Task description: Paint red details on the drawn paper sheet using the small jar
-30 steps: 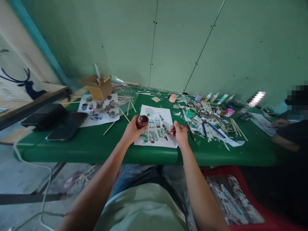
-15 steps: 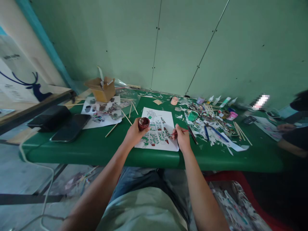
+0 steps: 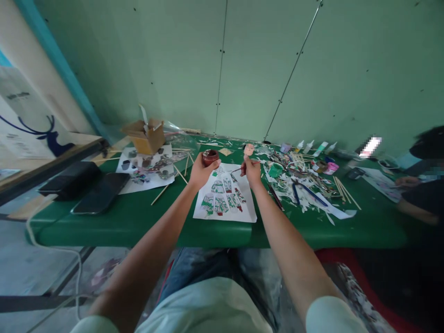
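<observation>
My left hand [image 3: 201, 171] is wrapped round a small dark-red paint jar [image 3: 210, 157], held over the far left corner of a white paper sheet [image 3: 204, 213]. Cut-out pieces [image 3: 221, 203] patterned in green, white and dark red lie on that sheet in rough rows. Between the fingers of my right hand [image 3: 252, 172] is a thin paintbrush [image 3: 236, 170]; its tip points left over the sheet's upper part. Whether the tip touches a piece is too small to tell.
Left stand a cardboard box [image 3: 147, 138], a second sheet with pieces [image 3: 138, 185], a phone [image 3: 100, 192] and a black box [image 3: 71, 179]. Paper scraps [image 3: 301, 185], pliers [image 3: 310, 192], a green paint pot [image 3: 275, 169] and sticks [image 3: 347, 192] lie right. Another person's hand [image 3: 409, 181] is far right.
Both hands have moved away from me toward the far edge of the sheet, the left still with the jar, the right with the brush. The jar now appears more upright.
</observation>
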### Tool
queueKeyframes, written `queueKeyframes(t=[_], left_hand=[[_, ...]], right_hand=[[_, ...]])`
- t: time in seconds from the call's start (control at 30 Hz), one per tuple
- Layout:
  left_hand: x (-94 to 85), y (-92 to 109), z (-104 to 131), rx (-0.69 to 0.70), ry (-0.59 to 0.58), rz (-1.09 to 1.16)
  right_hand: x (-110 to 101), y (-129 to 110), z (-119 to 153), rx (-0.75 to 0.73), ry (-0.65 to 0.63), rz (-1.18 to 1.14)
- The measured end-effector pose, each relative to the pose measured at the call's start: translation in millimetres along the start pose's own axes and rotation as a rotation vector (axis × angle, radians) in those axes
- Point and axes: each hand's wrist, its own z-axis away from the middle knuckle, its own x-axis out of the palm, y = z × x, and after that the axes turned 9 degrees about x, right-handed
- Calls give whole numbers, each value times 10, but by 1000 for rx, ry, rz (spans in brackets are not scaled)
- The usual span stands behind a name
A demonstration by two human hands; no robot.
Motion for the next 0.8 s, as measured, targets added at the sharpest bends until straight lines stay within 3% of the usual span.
queueKeyframes(t=[0.13,0.3,0.5,0.67,0.8], left_hand=[[172,-194,-243,-22,-62,16],[231,-383,-144,-58,-127,-45],[202,-317,49,44,-314,-212],[164,-282,59,67,-342,-291],[134,-333,49,-25,-336,-391]], right_hand=[[-18,258,-31,46,122,-113],[-77,300,99,138,116,-105],[-88,263,165,31,32,54],[-73,301,186,-25,29,213],[-68,327,189,-52,-6,337]])
